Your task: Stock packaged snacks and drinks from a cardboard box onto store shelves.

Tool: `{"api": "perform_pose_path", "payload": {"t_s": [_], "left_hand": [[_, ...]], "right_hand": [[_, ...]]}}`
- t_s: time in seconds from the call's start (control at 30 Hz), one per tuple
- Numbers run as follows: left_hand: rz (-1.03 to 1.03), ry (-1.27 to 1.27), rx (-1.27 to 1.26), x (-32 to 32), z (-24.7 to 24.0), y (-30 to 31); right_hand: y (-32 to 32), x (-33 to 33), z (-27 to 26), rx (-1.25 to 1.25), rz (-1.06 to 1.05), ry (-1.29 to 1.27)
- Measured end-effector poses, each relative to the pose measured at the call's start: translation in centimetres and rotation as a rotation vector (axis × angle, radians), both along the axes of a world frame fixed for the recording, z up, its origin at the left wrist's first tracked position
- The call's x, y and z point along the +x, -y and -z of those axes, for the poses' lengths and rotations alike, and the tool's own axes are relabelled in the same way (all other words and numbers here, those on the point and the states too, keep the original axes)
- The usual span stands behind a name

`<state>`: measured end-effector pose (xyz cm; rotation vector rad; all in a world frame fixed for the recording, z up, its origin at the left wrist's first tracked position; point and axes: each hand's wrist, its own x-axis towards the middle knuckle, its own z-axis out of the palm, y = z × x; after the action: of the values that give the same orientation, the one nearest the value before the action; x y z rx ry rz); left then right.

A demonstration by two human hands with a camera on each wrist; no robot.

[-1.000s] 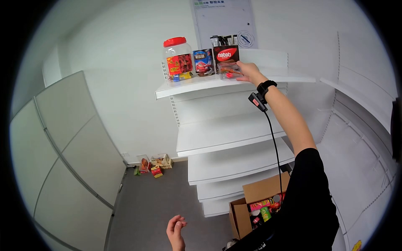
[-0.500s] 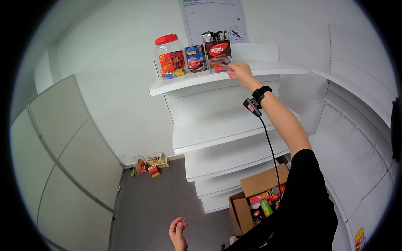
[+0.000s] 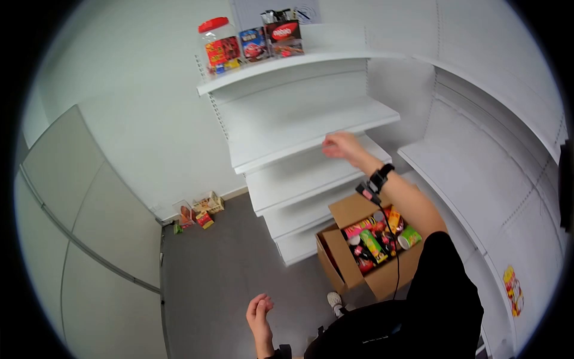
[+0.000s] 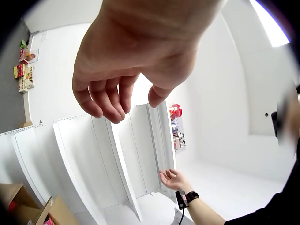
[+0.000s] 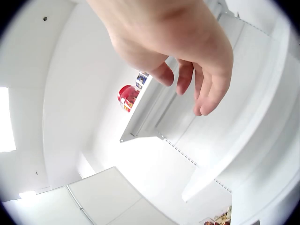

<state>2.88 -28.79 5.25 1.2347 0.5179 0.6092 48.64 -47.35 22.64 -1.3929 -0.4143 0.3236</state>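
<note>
My right hand (image 3: 344,146) is in front of the middle shelves, empty, with loosely bent fingers. In the right wrist view its thumb and fingers stand apart with nothing between them. My left hand (image 3: 259,314) hangs low over the floor, also empty, its fingers (image 4: 108,101) relaxed. Up on the top shelf (image 3: 335,57) stand a clear jar (image 3: 222,51) with a red lid, a blue packet (image 3: 254,45) and a dark Nabati box (image 3: 284,30). A small clear pack (image 3: 288,48) with reddish contents leans before the Nabati box.
An opened cardboard box (image 3: 339,254) full of snack packs and cans stands at the shelf's foot, close to my shoe (image 3: 335,300). More packages (image 3: 204,219) lie by the wall. Shelving (image 3: 460,173) runs along the right; a folding partition (image 3: 89,197) stands left.
My right hand has left the small clear pack at the Nabati box and moved down to the middle shelves. The head view has tilted down and right, showing more of the cardboard box.
</note>
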Motion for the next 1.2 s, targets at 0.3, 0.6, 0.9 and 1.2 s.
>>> {"api": "perform_pose_path", "payload": {"t_s": [0.3, 0.6, 0.9, 1.2], "left_hand": [[0.253, -0.084, 0.001, 1.2, 2.2, 4.1], [0.560, -0.262, 0.038, 7.1, 4.3, 12.4], [0.725, -0.438, 0.036, 15.3, 11.6, 26.7], [0.631, -0.780, -0.133, 20.3, 22.8, 33.0]], "right_hand": [[17.0, -12.6, 24.7, 0.176, 0.030, -0.757], [34.5, -22.5, 32.7, 0.532, 0.512, -0.943], [50.6, -26.2, 34.6, 0.689, 0.687, -1.035], [55.5, -27.4, 36.6, 0.828, 0.777, -1.075]]}}
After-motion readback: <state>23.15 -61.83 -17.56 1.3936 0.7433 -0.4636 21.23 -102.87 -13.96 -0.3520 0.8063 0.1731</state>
